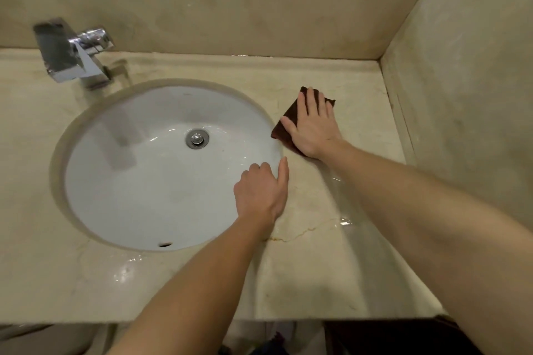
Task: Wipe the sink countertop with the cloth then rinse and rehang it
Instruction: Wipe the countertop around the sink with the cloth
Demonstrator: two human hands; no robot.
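Left hand (261, 192) hung empty over the basin rim (278, 158), fingers loosely curled. Beyond it, right hand (313, 124) pressed flat, fingers spread, on the dark brown cloth (288, 124) beside the sink (161, 181). Wiping wanted even pressure and overlapping strokes toward the back corner of the wet marble countertop (346, 89).

A bathroom: white oval sink (121, 187) in a beige marble countertop (317, 277), chrome faucet (72, 55).

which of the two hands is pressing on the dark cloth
The right hand. It lies flat on the cloth, right of the sink; the left hand rests bare at the sink's rim.
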